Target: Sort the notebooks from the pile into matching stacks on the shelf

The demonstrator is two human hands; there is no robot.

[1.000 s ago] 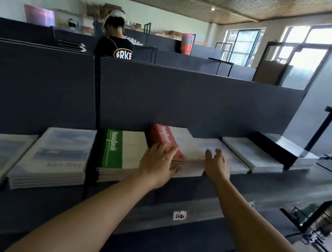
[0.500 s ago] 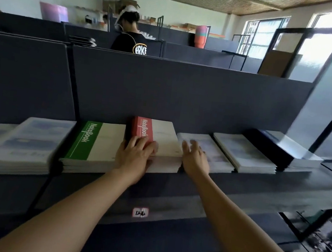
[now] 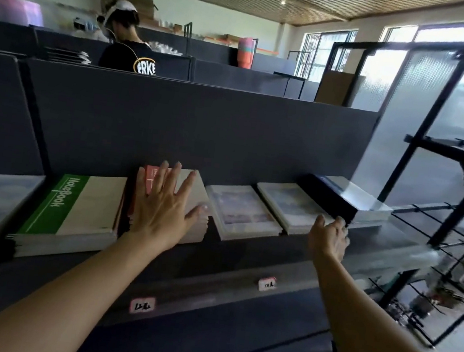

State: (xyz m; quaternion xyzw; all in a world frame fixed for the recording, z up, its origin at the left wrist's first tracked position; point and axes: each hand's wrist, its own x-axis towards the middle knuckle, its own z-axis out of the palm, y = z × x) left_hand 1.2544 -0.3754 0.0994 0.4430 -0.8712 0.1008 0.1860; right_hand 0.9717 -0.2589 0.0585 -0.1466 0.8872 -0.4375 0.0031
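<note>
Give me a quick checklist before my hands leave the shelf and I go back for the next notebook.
1. Left hand flat with spread fingers on the red stack: ok.
2. Right hand holds nothing, at the shelf's front edge: ok.
3. Red stack squared: not ok, lower edges look ragged.
4. Green stack separate from red: ok.
5. Pale stack lies flat beside red: ok.
6. Source pile location: cannot tell, out of view.

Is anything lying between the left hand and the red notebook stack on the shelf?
Nothing visible. The left hand lies flat with fingers spread directly on top of the red notebook stack, which sits between the green notebook stack and a pale-covered stack.
</note>
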